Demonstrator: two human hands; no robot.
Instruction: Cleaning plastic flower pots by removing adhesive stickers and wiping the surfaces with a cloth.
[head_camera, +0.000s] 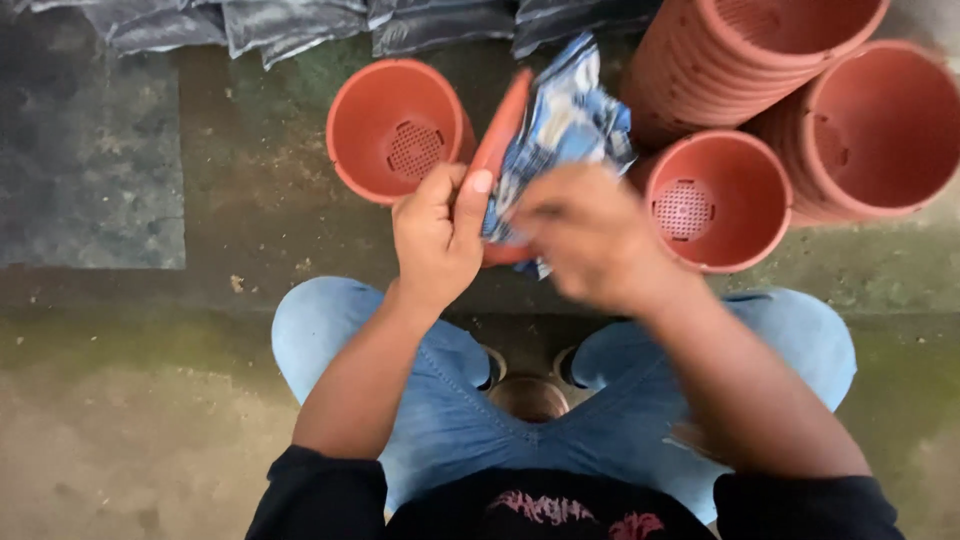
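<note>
Pot (497, 150) held edge-on in front of the knees, between both hands
Left hand (437, 235) grips its left rim, thumb up; blurred right hand (590, 235) closes on a crumpled blue-white wrapper (565, 125) at its right face, long axis running near-to-far

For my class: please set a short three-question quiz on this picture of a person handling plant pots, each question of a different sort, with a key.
1. True or false: the left hand grips a terracotta-coloured pot by its rim.
2. Multiple choice: what does the right hand press at that pot? A) a metal trowel B) a crumpled blue and white wrapper C) a garden hose
3. Fill in: the single pots on the ground lie on their ____, so their perforated bases can be seen inside.

Key: 1 true; 2 B; 3 sides. The right hand is blurred, so its exact grip is unclear.
</note>
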